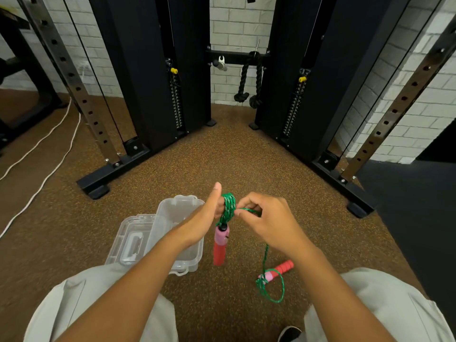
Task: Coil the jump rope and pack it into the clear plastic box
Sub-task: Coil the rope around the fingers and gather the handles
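The green jump rope is wound in several turns around the fingers of my left hand, thumb up. One red and pink handle hangs straight down from that coil. My right hand pinches the free strand just right of the coil. From there the rope drops to a small loop on the floor by the second handle, which lies near my right knee. The clear plastic box stands open on the floor under my left forearm, its lid flipped to the left.
A black cable machine with two weight stacks stands ahead, its base feet reaching toward me on both sides. White cords trail over the brown floor at left. A dark mat covers the right.
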